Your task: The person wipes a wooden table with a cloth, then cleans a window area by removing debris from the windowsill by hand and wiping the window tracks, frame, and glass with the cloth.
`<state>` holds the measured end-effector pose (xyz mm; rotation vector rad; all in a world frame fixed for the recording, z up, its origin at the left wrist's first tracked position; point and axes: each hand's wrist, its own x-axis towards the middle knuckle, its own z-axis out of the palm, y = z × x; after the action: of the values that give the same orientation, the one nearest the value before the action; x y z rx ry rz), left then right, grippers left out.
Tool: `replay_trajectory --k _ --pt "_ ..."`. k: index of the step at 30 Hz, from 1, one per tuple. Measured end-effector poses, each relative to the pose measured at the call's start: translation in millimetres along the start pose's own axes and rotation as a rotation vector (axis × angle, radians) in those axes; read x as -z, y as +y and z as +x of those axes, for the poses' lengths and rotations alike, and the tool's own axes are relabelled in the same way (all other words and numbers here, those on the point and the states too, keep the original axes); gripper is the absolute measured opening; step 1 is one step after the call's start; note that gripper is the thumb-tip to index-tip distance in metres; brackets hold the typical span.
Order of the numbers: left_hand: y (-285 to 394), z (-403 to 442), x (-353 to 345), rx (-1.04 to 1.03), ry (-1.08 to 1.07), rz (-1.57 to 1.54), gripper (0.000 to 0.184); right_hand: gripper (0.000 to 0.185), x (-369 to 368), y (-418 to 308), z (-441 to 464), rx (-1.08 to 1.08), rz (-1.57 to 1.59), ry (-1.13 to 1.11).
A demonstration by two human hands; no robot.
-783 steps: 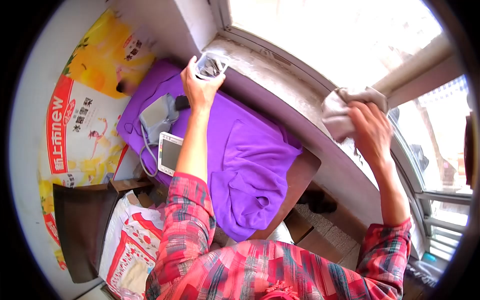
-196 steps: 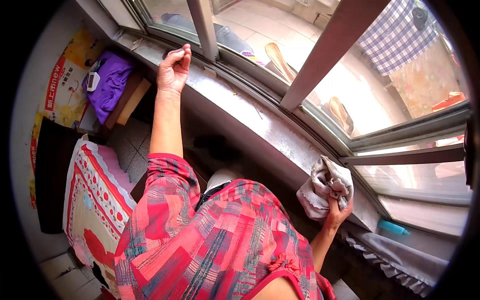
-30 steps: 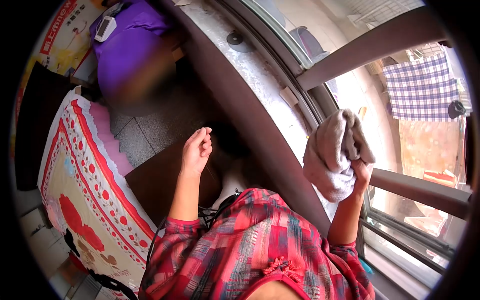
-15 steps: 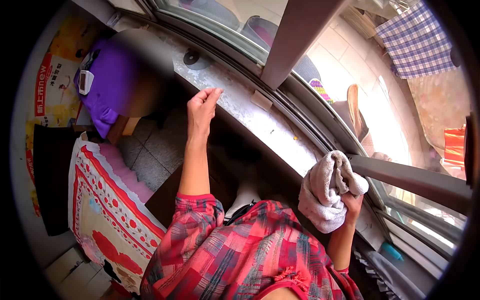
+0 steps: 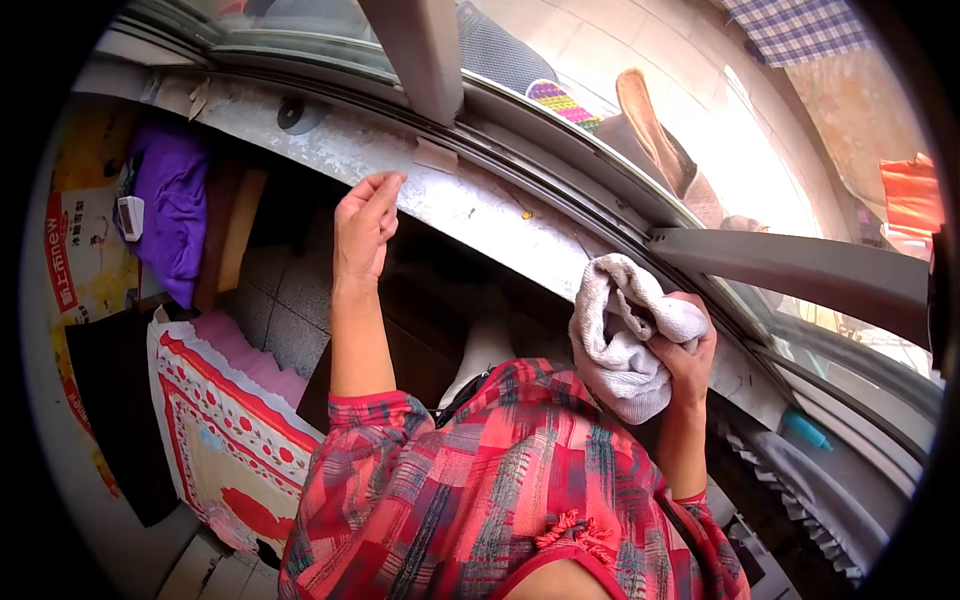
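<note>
My right hand [image 5: 690,350] grips a crumpled whitish towel [image 5: 625,345], held up near the window frame on the right. Several folds bulge out to the left of the fingers. On the other side, my left hand [image 5: 366,222] is raised by the front edge of the windowsill [image 5: 350,145]. Its thumb and index finger are pinched and the other fingers are curled in. I cannot make out whether anything small sits between the fingertips. A small pale block [image 5: 436,156] lies on the sill beyond this hand, and a dark round disc [image 5: 297,115] is farther left.
A grey window frame [image 5: 420,60] runs along the sill, with a slanting bar [image 5: 800,265] at right. Purple cloth [image 5: 170,205] hangs at left above a red-and-white floral cloth [image 5: 235,440]. Shoes [image 5: 650,130] stand beyond the window. A turquoise object [image 5: 805,430] lies at lower right.
The view has swung right. My left hand has moved right along the sill, still pinched. The towel stays in my right hand and is slightly turned. A blurred patch beside the purple cloth is gone.
</note>
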<state>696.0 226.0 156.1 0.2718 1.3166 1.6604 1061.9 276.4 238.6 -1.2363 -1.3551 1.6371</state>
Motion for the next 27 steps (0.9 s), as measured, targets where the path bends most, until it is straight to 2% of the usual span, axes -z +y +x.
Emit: replay_trajectory --k 4,11,16,18,20,22,23,26,27 --pt "-27.1 -38.8 -12.8 0.158 -0.124 0.096 0.017 0.034 -4.2 -9.2 -5.8 0.038 -0.094 -0.075" --pt "-31.7 -46.6 -20.3 0.161 -0.156 0.174 0.017 0.035 -37.0 -17.2 4.5 0.087 -0.248 -0.111" --pt "-19.2 -39.9 -16.3 0.127 -0.150 0.163 0.017 0.048 -105.2 -53.1 59.3 0.709 -0.529 -0.081" --pt "-15.6 -42.5 -13.1 0.112 -0.131 0.169 0.017 0.044 -137.1 -56.3 86.3 0.837 -0.758 -0.017" --pt "-13.6 -45.8 -5.3 0.118 -0.097 0.124 0.017 0.042 -161.7 -37.2 115.6 0.858 -0.919 -0.002" --pt "-12.1 -51.7 2.0 0.126 -0.085 0.123 0.015 0.037 -176.3 -6.5 140.0 0.833 -1.129 -0.108" --pt "-12.3 -54.4 7.2 0.120 -0.077 0.117 0.015 0.027 -182.1 9.4 149.8 0.814 -1.280 -0.110" --pt "-15.3 -63.6 23.2 0.122 -0.045 0.103 0.016 0.035 -174.3 10.2 141.4 0.809 -1.287 -0.159" --pt "-16.4 -65.4 27.5 0.130 -0.041 0.103 0.016 0.027 -167.4 13.3 137.0 0.820 -1.300 -0.174"
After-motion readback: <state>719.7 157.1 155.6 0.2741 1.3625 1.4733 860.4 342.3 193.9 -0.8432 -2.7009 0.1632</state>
